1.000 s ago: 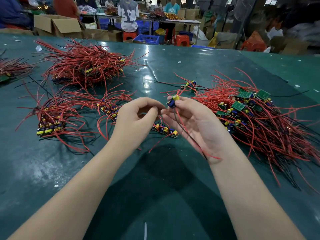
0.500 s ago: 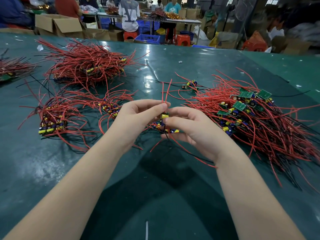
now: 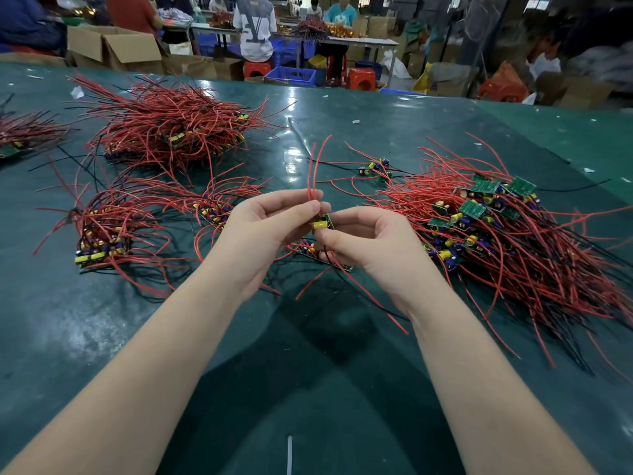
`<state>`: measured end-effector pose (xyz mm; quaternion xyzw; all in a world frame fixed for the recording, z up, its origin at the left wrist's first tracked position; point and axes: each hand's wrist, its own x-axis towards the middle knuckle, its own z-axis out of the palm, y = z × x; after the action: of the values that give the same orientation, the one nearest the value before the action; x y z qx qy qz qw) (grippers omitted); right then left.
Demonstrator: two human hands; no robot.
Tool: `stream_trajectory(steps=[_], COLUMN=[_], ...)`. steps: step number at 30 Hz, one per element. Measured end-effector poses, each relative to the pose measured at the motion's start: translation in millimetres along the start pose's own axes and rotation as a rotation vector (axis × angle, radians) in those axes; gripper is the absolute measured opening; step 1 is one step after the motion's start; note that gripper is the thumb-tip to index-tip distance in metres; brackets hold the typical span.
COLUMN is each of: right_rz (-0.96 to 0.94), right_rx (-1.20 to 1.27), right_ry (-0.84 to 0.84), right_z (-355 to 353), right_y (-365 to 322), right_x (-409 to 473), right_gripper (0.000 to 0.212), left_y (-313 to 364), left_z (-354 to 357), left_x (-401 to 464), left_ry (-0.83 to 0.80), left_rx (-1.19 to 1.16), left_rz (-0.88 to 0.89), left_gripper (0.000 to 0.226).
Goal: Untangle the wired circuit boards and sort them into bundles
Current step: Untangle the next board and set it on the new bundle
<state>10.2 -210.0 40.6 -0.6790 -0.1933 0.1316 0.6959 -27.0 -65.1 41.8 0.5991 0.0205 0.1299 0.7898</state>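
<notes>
Two bare hands meet above a dark green table [image 3: 102,337]. The right hand [image 3: 373,245] pinches a small green circuit board with a yellow component [image 3: 323,223]. The left hand [image 3: 267,228] pinches that board's thin red wires [image 3: 313,173], which rise upright. Right of the board lies a large tangled heap of red-wired boards [image 3: 496,234]; left of it lie smaller sorted bundles [image 3: 102,234].

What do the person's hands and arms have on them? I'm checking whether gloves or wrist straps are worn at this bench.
Nothing shows: the left hand and right hand are bare, without gloves, rings, watch or wrist strap. Both forearms are uncovered to the frame's bottom edge; no sleeves show.
</notes>
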Motion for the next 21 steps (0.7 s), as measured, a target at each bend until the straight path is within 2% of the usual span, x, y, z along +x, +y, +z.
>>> stream_trajectory(steps=[5,10,16,21], right_rz=[-0.018,0.026,0.073,0.016], right_rx=[-0.036,0.029,0.14,0.024], right_ry=[-0.007,-0.044,-0.055,-0.059], right_z=[0.1,-0.9,0.5,2.2], right_y=[-1.5,-1.9,-0.4,2.0], right_x=[-0.4,-0.1,-0.1,-1.0], right_gripper=[0.009,0.009,0.003,0.004], left_y=[0.9,1.1,2.6,1.0], left_z=[0.2,0.4,-2.8,-4.9], left_x=[1.0,-0.5,-0.5,0.6], left_ry=[-0.038,-0.067,0.009,0.046], left_rx=[0.015,0.019,0.039,0.074], left_rz=[0.0,0.009,0.058,0.068], left_gripper=[0.019,0.016,0.014,0.016])
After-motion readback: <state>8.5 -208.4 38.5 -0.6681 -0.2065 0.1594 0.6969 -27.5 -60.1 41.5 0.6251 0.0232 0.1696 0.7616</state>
